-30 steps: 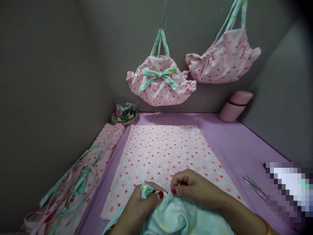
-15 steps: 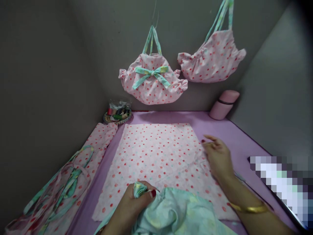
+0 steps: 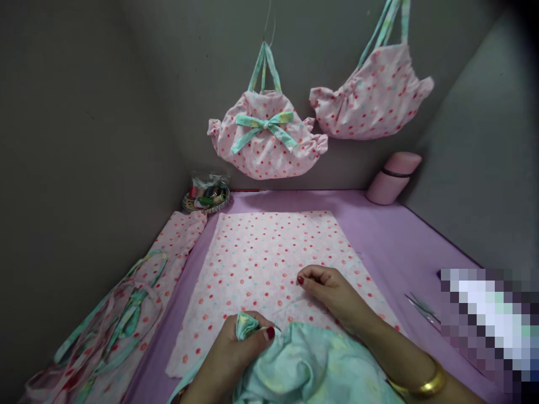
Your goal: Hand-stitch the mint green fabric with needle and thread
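**Operator:** State the hazards at this point, nearest item first.

**Technician:** The left hand [image 3: 233,353] is closed on a bunched fold of the mint-green printed cotton fabric [image 3: 311,370], thumb pressed on top of the fold. If that pinch slackens, the gathered fold would likely open out. The right hand [image 3: 332,292] hovers just above the table with fingertips pinched together; a fine thread [image 3: 290,306] appears to run from it back toward the fold. A needle cannot be made out, so whether one is held cannot be told. Judged risk: pulling too far or too sharply could snap the thread or pucker the fabric, and slack thread could snag.

**Operator:** Condition and location of the workpiece?

**Technician:** The mint-green fabric lies crumpled at the near edge, in front of the person, overlapping the near edge of the flat pink cotton panel with red dots [image 3: 269,258]. It looks soft, thin and pale, with faint yellow patches.

**Operator:** Surroundings?

**Technician:** Small metal scissors [image 3: 421,308] lie on the lilac table cover [image 3: 400,247] to the right, near enough for a sleeve to catch. Dotted pink pieces with mint straps [image 3: 122,314] lie left. Farther back: a round tray of thread spools [image 3: 207,197], a pink flask [image 3: 393,178], and two finished dotted pink bags [image 3: 267,140] hanging on the grey wall.
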A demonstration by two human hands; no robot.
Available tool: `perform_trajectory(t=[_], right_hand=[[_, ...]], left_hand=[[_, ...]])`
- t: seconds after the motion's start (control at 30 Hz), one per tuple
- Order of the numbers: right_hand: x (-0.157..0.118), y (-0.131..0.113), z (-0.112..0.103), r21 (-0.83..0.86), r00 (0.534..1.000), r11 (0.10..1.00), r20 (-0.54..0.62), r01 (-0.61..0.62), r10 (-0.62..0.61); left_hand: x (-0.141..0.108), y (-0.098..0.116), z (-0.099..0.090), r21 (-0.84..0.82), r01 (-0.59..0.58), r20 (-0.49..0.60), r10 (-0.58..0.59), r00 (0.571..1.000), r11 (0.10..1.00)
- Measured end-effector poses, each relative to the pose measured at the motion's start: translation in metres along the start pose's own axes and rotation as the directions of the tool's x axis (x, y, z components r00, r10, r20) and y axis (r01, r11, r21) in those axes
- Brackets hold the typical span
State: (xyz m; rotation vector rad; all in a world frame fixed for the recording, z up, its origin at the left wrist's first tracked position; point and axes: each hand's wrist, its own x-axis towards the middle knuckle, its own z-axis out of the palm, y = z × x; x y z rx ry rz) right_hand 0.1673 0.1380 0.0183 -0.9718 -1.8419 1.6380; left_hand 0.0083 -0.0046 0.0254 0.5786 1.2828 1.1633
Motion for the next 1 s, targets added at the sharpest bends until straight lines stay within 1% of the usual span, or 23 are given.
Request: perform_trajectory(t=[0.1,0.17,0.23,0.33,0.4,0.47,0.57,0.67,0.73,0.8,0.87,0.9,0.93,1.0], right_hand=[[0.004,0.007,-0.001,-0.065,0.995,0.996,-0.08,0.058,-0.063],[0.004,0.011,0.0,-0.13,0.987,0.985,-0.098,0.113,-0.127],[0.003,0.012,0.003,-0.213,0.975,0.96,-0.085,0.181,-0.203],[-0.001,0.008,0.007,-0.363,0.95,0.889,-0.03,0.28,-0.312],[-0.005,0.001,0.005,-0.474,0.937,0.83,-0.029,0.294,-0.348],[-0.012,-0.006,-0.001,-0.572,0.934,0.78,-0.062,0.255,-0.351],[-0.03,-0.017,-0.013,-0.655,0.948,0.735,-0.086,0.177,-0.305],[-0.058,-0.02,-0.021,-0.67,0.971,0.731,-0.065,0.13,-0.232],[-0.076,-0.016,-0.023,-0.66,0.978,0.742,-0.054,0.115,-0.2],[-0.089,-0.009,-0.024,-0.64,0.981,0.763,-0.071,0.094,-0.18],[-0.097,-0.003,-0.025,-0.61,0.978,0.791,-0.128,0.054,-0.165],[-0.099,0.0,-0.026,-0.595,0.972,0.803,-0.17,0.029,-0.16],[-0.1,0.003,-0.026,-0.583,0.964,0.813,-0.215,0.003,-0.158],[-0.102,0.006,-0.027,-0.573,0.939,0.819,-0.3,-0.037,-0.167]], left_hand=[[-0.001,0.0,0.001,-0.011,0.012,-0.013,-0.012,1.0,1.0],[-0.001,0.0,0.001,-0.015,0.016,-0.016,-0.016,1.0,1.0],[-0.001,0.0,0.002,-0.015,0.006,-0.017,-0.006,1.0,1.0],[-0.002,0.002,0.003,-0.005,-0.005,-0.059,0.004,0.998,1.0],[-0.003,0.003,0.003,0.019,0.002,-0.101,0.0,0.995,1.0],[-0.005,0.005,0.004,0.015,0.027,-0.134,-0.025,0.991,1.0],[-0.009,0.009,0.005,-0.056,0.081,-0.165,-0.089,0.982,0.995],[-0.013,0.012,0.006,-0.084,0.072,-0.157,-0.085,0.984,0.994],[-0.013,0.013,0.005,-0.084,0.054,-0.16,-0.067,0.985,0.995],[-0.012,0.011,0.002,-0.075,0.05,-0.181,-0.063,0.981,0.996],[-0.01,0.006,-0.003,0.008,0.045,-0.222,-0.043,0.974,0.999],[-0.008,0.003,-0.005,0.094,0.034,-0.251,-0.009,0.968,0.995],[-0.006,-0.001,-0.008,0.219,0.011,-0.279,0.052,0.959,0.976],[-0.001,-0.007,-0.012,0.451,-0.043,-0.294,0.194,0.936,0.892]])
